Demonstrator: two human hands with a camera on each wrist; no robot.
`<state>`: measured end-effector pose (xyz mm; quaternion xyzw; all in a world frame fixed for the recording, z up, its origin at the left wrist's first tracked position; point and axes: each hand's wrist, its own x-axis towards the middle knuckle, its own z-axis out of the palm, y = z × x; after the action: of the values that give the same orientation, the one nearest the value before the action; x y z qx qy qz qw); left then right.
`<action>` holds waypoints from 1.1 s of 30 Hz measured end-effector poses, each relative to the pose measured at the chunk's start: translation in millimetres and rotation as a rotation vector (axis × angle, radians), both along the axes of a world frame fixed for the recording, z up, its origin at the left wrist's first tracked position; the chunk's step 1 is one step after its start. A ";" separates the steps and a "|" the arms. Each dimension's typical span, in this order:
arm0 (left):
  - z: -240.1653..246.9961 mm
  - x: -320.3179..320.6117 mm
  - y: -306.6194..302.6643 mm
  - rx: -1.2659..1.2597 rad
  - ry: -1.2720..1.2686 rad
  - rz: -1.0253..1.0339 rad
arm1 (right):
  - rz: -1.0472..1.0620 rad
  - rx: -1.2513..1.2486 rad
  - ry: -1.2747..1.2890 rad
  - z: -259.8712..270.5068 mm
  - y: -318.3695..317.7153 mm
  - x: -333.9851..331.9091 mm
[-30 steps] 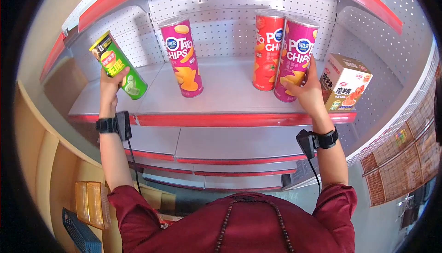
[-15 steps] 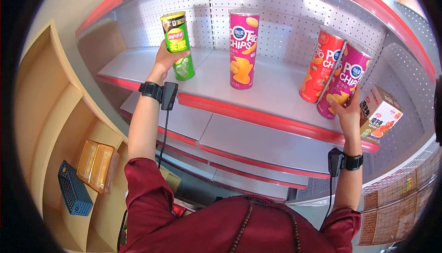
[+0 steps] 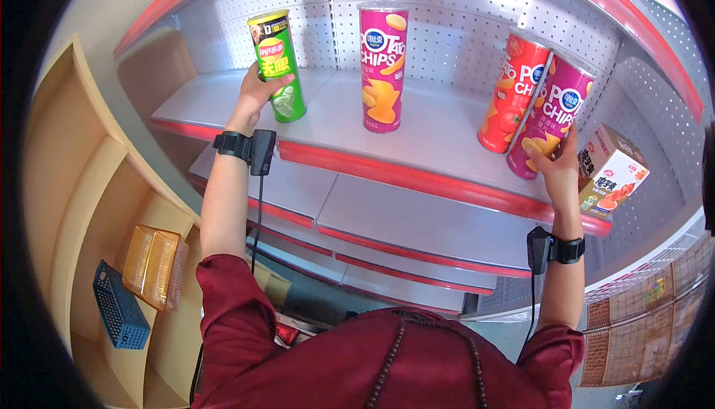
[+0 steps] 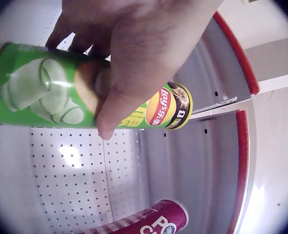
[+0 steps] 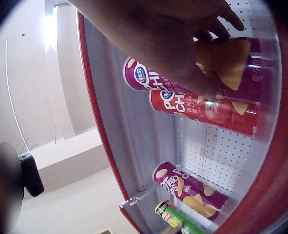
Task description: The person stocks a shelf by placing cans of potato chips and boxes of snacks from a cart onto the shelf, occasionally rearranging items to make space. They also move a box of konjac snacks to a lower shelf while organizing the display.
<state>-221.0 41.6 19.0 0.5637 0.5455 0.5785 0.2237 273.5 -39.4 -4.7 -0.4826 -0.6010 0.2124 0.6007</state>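
Observation:
My left hand point(image 3: 257, 94) holds a green Lay's chip can point(image 3: 277, 62) with a yellow rim, the thumb across its front. The can stands nearly upright over the left part of the shelf; in the left wrist view, fingers wrap behind the green can point(image 4: 41, 90). On the right, my right hand point(image 3: 560, 174) grips the lower part of a purple potato chip can point(image 3: 560, 96), thumb in front. A red tomato chip can point(image 3: 510, 89) stands close against its left side. Another purple chip can point(image 3: 383, 74) stands by itself between the two hands.
A white and brown snack box point(image 3: 614, 174) stands right of my right hand. Red edging point(image 3: 402, 174) runs along the shelf front, with a perforated panel point(image 3: 454, 29) behind. Lower left, a wooden shelf unit holds an amber plastic basket point(image 3: 153, 264) and a blue basket point(image 3: 119, 308).
The green can has gone from leaning left to nearly upright in my left hand. The head view has turned, shifting the shelf. My right hand keeps its grip on the purple can.

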 end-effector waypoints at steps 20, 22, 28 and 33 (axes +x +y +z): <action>3.4 5.5 -8.7 -0.083 -0.049 -0.075 | -0.002 0.047 -0.059 -6.6 5.9 6.5; 4.0 4.7 -10.7 -0.070 -0.024 -0.117 | -0.001 0.055 -0.054 -7.0 5.3 7.2; 22.5 33.3 -31.4 0.583 0.538 0.668 | -0.004 0.044 -0.036 -3.8 1.8 3.4; 55.3 144.1 -72.1 1.030 0.774 0.495 | -0.015 0.042 -0.042 -5.9 1.0 4.1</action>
<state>-77.0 -30.4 74.2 0.6228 0.3544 0.5553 -0.4221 277.6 -38.5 -10.7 -0.4788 -0.6140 0.1852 0.5995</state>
